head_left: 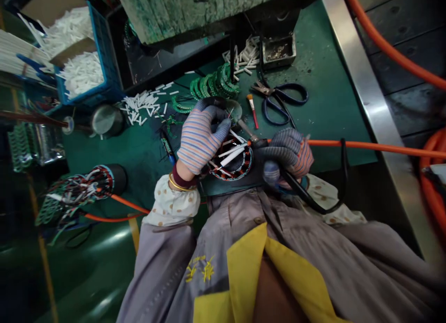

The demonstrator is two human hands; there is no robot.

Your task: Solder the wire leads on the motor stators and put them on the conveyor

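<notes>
My left hand (202, 135), in a striped glove, is closed with thumb and fingers pinched on thin wire ends (230, 113) above a stator (248, 165). The stator is a ring of windings with white sleeves (232, 156) standing out of it. My right hand (287, 151), also gloved, is wrapped round the dark handle of a soldering iron. The iron's metal shaft (246, 128) points up and left to the wire ends. A greyish round patch at the tip is too unclear to name. From the right hand a black cable (306, 197) loops away.
Scissors (278, 97) and a red-handled brush (252, 111) lie beyond my hands. White sleeves (141, 104), green strips (214, 86) and a marker (167, 147) are scattered leftward. A blue crate (108, 67), another wired stator (118, 179) and an orange hose (369, 148) stand around.
</notes>
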